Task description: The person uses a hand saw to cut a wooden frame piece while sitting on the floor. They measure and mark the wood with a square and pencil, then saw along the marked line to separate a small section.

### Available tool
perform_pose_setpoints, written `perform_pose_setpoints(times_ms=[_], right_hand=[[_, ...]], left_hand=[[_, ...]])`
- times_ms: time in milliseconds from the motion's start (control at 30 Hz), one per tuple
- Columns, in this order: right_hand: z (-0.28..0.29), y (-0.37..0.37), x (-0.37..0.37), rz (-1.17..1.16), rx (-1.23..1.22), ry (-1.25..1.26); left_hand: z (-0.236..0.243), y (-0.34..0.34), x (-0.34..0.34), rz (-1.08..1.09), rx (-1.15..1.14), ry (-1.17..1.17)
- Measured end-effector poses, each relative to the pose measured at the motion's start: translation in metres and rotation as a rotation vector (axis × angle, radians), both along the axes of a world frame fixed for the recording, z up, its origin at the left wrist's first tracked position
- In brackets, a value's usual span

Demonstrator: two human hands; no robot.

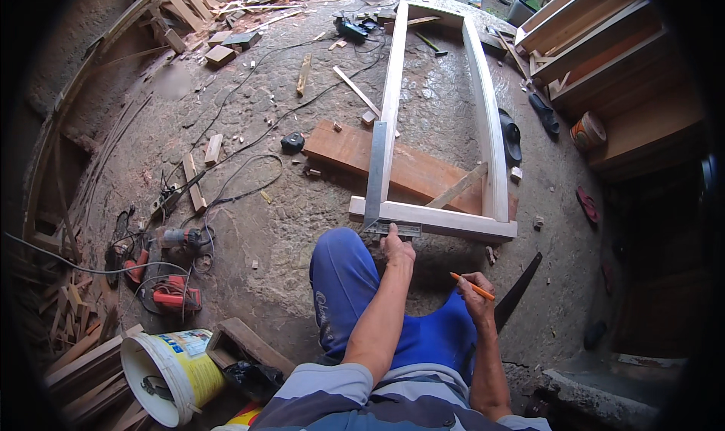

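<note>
My left hand (396,246) is closed on the handle of a carpenter's square (375,166) at the near left corner of a long wooden frame (438,218). The square's grey blade points away from me, lying along the frame's left rail. Over my knees, my right hand (477,301) grips an orange pencil (470,285), its tip toward the left. The frame rests across a reddish-brown plank (423,168) on the floor. A thin offcut (459,186) leans slantwise inside the frame's near end.
A dark saw blade (521,289) lies right of my right hand. Power tools (177,291) with trailing cords, a tape measure (292,142) and a white-yellow bucket (177,374) are on the left. A hammer (432,46), black sandals (510,138) and wooden shelving (604,61) stand or lie farther off.
</note>
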State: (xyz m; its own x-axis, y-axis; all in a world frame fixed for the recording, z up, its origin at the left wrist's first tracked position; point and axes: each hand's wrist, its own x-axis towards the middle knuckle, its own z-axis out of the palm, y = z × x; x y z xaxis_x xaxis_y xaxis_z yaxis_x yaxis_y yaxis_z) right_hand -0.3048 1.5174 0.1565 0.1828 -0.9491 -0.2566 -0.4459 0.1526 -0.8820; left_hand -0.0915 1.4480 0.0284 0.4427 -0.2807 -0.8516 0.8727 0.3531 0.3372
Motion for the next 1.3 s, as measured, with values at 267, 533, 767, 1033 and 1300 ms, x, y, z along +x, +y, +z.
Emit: perform_pose_setpoints(times_ms=[267, 533, 767, 1033, 1300], right_hand=[[0.007, -0.002, 0.038, 0.06, 0.004, 0.047], [-0.001, -0.027, 0.066, 0.054, -0.002, -0.039], [0.007, -0.033, 0.092, 0.085, 0.005, -0.066], [-0.003, -0.032, 0.082, 0.094, 0.035, -0.035], [-0.001, -0.039, 0.088, 0.101, 0.054, -0.022]], left_hand=[[-0.028, 0.001, 0.019, -0.098, -0.067, -0.203], [-0.018, 0.008, 0.016, -0.296, -0.068, -0.105], [-0.04, 0.006, 0.014, -0.222, -0.069, -0.214], [-0.032, 0.009, 0.013, -0.184, -0.092, -0.202], [-0.009, 0.014, 0.011, -0.204, -0.102, -0.207]])
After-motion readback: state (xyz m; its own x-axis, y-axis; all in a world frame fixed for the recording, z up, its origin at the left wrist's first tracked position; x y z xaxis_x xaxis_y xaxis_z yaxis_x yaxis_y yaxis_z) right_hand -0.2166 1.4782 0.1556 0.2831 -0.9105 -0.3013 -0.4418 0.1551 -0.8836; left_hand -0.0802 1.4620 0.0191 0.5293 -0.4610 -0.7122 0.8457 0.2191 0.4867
